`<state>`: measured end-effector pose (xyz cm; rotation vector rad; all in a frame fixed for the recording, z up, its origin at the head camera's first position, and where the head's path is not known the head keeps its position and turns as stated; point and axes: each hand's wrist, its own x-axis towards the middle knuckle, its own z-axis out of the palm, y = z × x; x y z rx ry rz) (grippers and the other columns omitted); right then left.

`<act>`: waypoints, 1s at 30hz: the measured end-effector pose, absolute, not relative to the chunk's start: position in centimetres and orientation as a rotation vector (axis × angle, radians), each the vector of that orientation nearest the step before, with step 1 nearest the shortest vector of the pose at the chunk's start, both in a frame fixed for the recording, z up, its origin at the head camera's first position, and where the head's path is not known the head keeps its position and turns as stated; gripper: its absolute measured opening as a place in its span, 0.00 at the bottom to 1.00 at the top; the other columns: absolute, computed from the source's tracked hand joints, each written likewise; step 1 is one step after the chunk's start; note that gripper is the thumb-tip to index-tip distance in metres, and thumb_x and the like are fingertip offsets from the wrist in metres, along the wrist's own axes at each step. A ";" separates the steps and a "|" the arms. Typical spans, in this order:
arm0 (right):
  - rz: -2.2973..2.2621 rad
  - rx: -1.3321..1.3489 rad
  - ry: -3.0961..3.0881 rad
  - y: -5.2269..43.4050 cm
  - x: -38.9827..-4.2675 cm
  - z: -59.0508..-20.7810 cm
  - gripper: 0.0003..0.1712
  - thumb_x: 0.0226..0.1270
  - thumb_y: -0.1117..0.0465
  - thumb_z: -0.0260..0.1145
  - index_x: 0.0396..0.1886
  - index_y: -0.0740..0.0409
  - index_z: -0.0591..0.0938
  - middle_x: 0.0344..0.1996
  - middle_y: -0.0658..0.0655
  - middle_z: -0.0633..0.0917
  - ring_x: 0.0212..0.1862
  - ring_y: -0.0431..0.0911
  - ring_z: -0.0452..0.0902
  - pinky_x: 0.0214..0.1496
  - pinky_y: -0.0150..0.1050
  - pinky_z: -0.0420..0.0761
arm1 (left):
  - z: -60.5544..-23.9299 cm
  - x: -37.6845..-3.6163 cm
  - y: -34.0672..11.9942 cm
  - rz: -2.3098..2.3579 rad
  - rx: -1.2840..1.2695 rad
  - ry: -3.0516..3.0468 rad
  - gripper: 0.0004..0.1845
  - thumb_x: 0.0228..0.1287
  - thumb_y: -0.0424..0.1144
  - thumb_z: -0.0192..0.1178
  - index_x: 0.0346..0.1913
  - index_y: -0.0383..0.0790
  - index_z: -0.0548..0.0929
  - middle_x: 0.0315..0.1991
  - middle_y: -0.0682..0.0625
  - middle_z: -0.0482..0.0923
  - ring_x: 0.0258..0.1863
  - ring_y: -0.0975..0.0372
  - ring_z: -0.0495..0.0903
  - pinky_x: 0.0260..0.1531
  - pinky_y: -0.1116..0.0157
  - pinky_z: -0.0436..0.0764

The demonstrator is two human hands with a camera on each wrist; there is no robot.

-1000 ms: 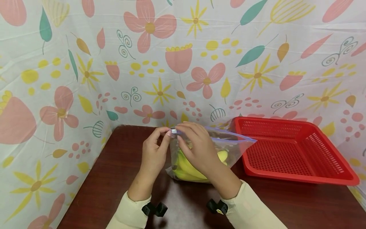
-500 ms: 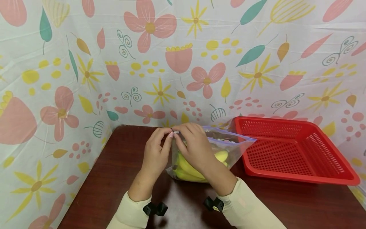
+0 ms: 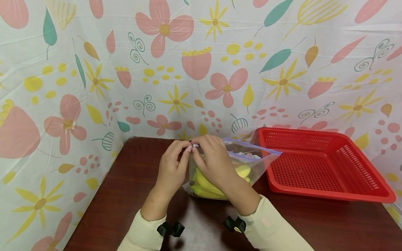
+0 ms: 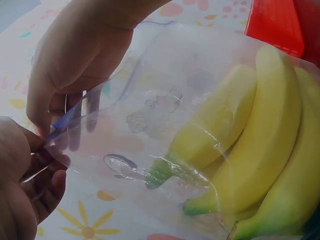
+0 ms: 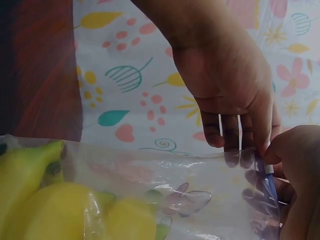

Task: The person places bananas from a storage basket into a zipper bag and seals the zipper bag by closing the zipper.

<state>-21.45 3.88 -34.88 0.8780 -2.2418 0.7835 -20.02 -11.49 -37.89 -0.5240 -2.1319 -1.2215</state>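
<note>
Zip bag (image 3: 245,158) of bananas (image 3: 204,184) stands on the table (image 3: 125,188) left of the red basket (image 3: 320,167); left hand (image 3: 169,167) and right hand (image 3: 213,162) both pinch its top left corner, apparently steadying the seal.

Both hands pinch the bag (image 4: 165,100) corner — bananas (image 4: 260,145) inside

A staged recording corner: a flower-printed white plastic sheet (image 3: 201,69) walls in a dark brown wooden table (image 3: 132,181).
</note>
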 end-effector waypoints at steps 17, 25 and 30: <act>0.768 0.841 -2.225 3.8 -21.4 -34.9 0.06 0.69 0.63 0.63 0.42 0.59 0.83 0.34 0.54 0.84 0.39 0.49 0.78 0.54 0.51 0.77 | -38.0 -20.1 -11.2 -1.177 -0.537 -2.112 0.07 0.78 0.38 0.53 0.45 0.41 0.82 0.41 0.50 0.80 0.37 0.64 0.75 0.38 0.67 0.77; 0.777 0.835 -2.246 4.0 -21.4 -34.9 0.06 0.69 0.62 0.63 0.42 0.58 0.83 0.36 0.53 0.84 0.40 0.49 0.79 0.55 0.51 0.77 | -38.1 -20.1 -11.3 -1.173 -0.543 -2.101 0.07 0.77 0.37 0.53 0.45 0.41 0.82 0.41 0.50 0.79 0.36 0.64 0.74 0.37 0.68 0.77; 0.781 0.833 -2.255 4.1 -21.4 -34.9 0.06 0.71 0.62 0.62 0.43 0.57 0.82 0.37 0.53 0.84 0.42 0.49 0.78 0.55 0.50 0.76 | -38.0 -20.0 -11.3 -1.180 -0.537 -2.108 0.08 0.78 0.38 0.53 0.44 0.42 0.82 0.41 0.51 0.79 0.36 0.64 0.74 0.38 0.67 0.77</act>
